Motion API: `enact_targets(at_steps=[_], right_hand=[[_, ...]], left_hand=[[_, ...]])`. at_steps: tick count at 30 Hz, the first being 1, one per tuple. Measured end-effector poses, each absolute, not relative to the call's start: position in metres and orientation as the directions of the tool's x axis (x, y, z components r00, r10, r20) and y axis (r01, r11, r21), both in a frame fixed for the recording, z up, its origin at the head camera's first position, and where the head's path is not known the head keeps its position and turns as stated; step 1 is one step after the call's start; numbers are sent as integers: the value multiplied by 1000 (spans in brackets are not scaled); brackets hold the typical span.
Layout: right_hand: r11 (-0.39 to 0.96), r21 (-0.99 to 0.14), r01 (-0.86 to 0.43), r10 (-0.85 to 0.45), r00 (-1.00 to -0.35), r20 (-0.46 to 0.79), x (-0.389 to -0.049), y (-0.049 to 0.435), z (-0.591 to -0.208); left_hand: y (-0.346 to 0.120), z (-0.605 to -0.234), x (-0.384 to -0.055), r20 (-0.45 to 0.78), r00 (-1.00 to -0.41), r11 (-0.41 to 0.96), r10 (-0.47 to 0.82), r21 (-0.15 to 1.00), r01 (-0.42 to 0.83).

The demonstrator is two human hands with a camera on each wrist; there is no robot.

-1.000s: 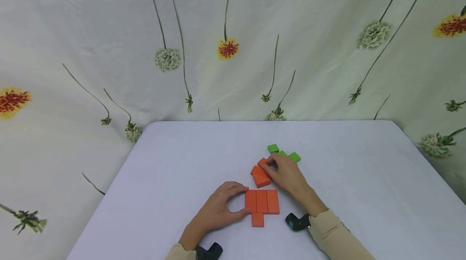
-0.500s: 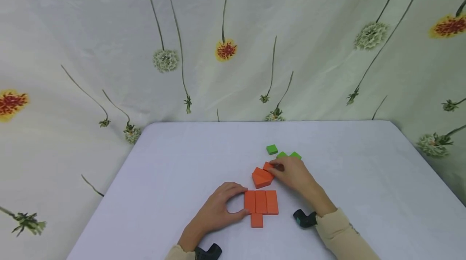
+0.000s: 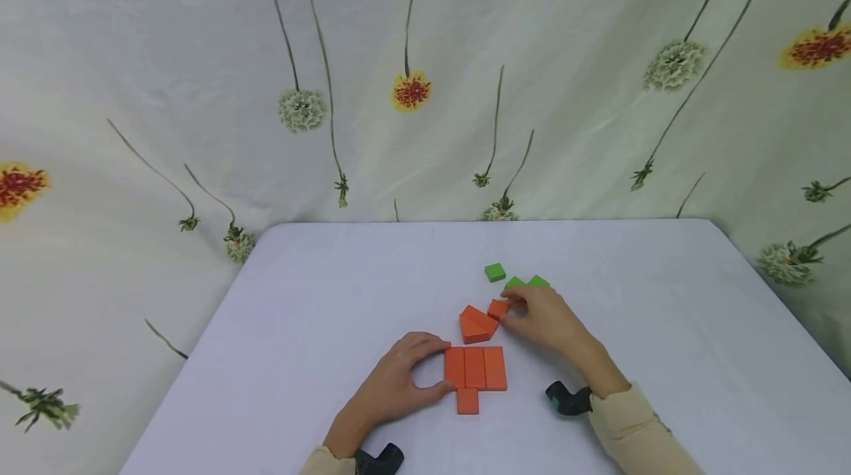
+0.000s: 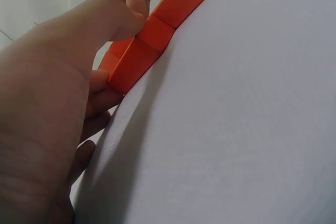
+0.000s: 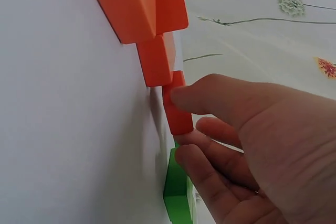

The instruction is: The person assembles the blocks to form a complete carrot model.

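Three orange rectangular blocks (image 3: pixel 475 368) stand side by side on the white table, with a smaller orange block (image 3: pixel 467 402) against their near side. My left hand (image 3: pixel 399 379) holds the leftmost block of that row, thumb at its near corner and index finger at its far corner. Further back, my right hand (image 3: pixel 548 320) pinches a small orange block (image 5: pixel 177 114) between thumb and fingers. That block is at the right end of a loose cluster of orange blocks (image 3: pixel 476 324). In the left wrist view the left thumb (image 4: pixel 123 20) lies against the orange block edge.
Several green blocks (image 3: pixel 495 272) lie behind the right hand, some partly hidden by it. The white table (image 3: pixel 332 290) has its far edge at a flower-patterned curtain (image 3: pixel 372 150). A dark band device is worn on each wrist.
My right hand has moved to the right and slightly nearer, drawing the small orange block to the right along the cluster. The left hand stays at the row of blocks.
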State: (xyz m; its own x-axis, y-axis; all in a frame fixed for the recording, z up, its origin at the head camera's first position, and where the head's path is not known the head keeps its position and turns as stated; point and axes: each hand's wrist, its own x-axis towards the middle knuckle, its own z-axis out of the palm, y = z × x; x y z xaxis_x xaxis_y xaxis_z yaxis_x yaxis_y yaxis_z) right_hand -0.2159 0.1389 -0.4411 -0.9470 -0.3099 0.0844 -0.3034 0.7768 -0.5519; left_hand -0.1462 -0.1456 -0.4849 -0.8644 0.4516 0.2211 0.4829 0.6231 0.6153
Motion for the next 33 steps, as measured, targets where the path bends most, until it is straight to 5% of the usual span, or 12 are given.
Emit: enact_targets(at_steps=[22,33], right_hand=[[550,-677,-489,-605,-792,80,-211,161,-429],[464,-773,-433,-713,-701,-36,-200,159,-428]], left_hand=[[-145,-482,-147,207,-868,623,452,623,473],[-145,-483,-146,225,-861,612,455,624,486]])
